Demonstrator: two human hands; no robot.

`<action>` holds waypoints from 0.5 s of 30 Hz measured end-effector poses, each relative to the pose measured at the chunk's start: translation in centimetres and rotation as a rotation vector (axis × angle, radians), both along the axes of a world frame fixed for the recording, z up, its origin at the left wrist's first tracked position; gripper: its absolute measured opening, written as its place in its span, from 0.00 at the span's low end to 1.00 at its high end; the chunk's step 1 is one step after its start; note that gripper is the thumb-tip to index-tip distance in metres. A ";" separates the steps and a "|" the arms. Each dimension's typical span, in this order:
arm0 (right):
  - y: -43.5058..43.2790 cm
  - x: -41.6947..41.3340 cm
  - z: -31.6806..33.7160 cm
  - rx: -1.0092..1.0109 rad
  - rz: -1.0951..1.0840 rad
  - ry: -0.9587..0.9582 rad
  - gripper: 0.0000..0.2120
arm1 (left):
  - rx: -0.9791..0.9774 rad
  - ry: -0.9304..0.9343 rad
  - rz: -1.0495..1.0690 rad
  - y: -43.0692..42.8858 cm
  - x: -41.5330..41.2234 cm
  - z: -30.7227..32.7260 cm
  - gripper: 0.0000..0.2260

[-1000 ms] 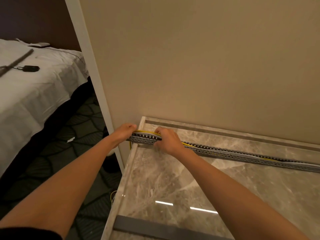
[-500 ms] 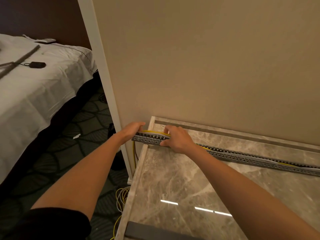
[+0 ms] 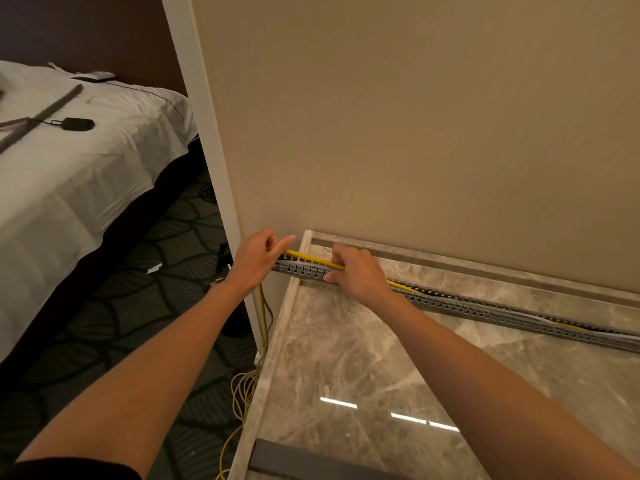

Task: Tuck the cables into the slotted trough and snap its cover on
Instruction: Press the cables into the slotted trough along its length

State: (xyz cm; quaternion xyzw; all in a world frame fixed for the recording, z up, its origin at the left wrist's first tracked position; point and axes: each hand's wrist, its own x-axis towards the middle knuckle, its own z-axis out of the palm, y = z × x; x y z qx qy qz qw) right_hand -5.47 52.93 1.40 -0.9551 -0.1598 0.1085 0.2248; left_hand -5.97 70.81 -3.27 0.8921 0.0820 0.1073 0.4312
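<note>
A long grey slotted trough lies on the marble counter near the beige wall, its left end sticking out past the counter edge. A yellow cable rises above the trough's left end and runs on inside it, beside a white cable. My left hand pinches the yellow cable at the trough's left tip. My right hand rests over the trough, fingers on the cable and thumb on the front wall. The flat grey cover strip lies at the counter's near edge.
Loose yellow and white cable loops hang off the counter's left edge down to the patterned carpet. A white door frame borders the wall. A bed at left carries a black device and another grey strip.
My left hand has lifted from gripping the trough's end to pinching the yellow cable, which now stands higher above the slots. The camera has shifted left, showing more floor cables.
</note>
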 end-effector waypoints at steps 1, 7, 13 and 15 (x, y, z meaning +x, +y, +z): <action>-0.1 0.0 -0.1 0.009 -0.001 -0.006 0.12 | 0.008 0.006 -0.041 0.2 -0.1 0.1 0.14; -0.5 -0.1 -0.3 0.058 -0.010 -0.013 0.10 | 0.279 0.003 -0.187 0.6 -0.3 1.7 0.11; -1.0 -0.5 -1.2 0.119 -0.049 -0.073 0.07 | 0.454 -0.030 -0.288 0.2 -1.2 2.3 0.12; -1.2 -0.5 -1.5 0.146 -0.058 -0.087 0.08 | 0.465 -0.045 -0.281 0.3 -1.5 2.2 0.10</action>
